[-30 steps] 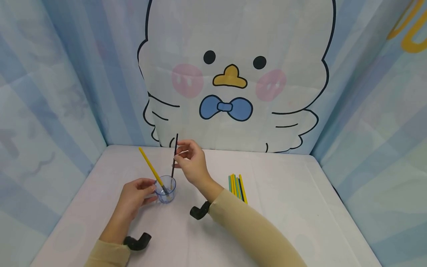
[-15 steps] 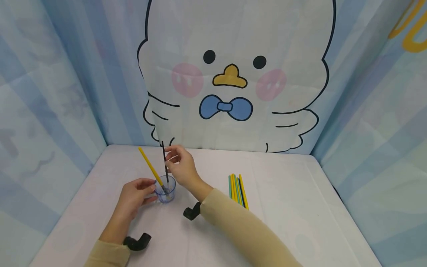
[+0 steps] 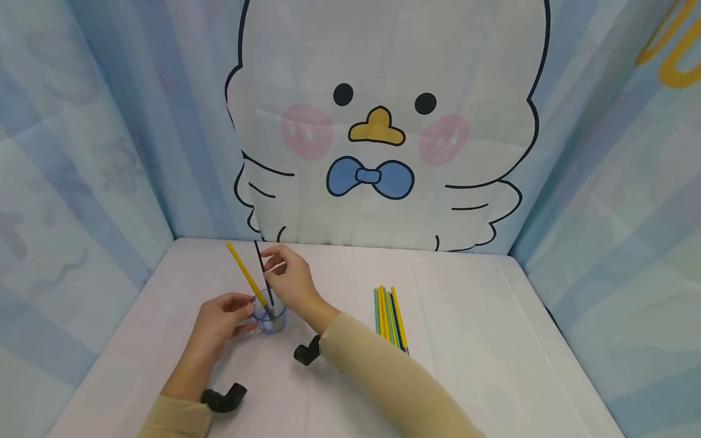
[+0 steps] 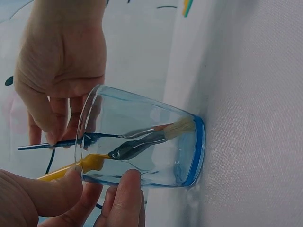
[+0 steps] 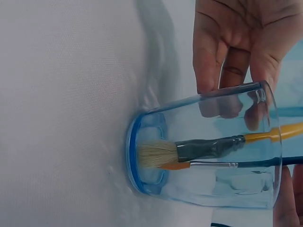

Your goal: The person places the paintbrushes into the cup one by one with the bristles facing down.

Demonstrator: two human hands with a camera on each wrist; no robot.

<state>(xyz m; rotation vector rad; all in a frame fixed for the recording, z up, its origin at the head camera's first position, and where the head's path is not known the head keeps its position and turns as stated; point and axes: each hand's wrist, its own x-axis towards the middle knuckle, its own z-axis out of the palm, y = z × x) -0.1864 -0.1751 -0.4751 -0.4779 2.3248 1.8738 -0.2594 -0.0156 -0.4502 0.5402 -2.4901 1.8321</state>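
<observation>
My left hand (image 3: pixel 221 322) holds the side of a clear blue-tinted cup (image 3: pixel 272 326), which stands upright on the table. Inside it leans a yellow-handled paintbrush (image 3: pixel 243 267) with wide pale bristles (image 5: pixel 157 154) at the cup's bottom. Thumb and fingers of my right hand (image 3: pixel 294 281) pinch a thin dark-handled paintbrush (image 3: pixel 258 252) above the rim. Its orange-brown tip (image 5: pixel 174 166) is down in the cup, beside the wide bristles. In the left wrist view, the dark handle (image 4: pixel 47 145) shows at the right fingertips.
Several paintbrushes (image 3: pixel 390 316) with yellow, teal and dark handles lie side by side on the white table (image 3: pixel 465 316), right of my right forearm. A printed cloth (image 3: pixel 372 213) hangs behind the table, and more cloth hangs at both sides.
My right hand has moved left and down, bringing the dark paintbrush deeper into the cup and tilting its top leftward. The left hand and the cup have stayed in place.
</observation>
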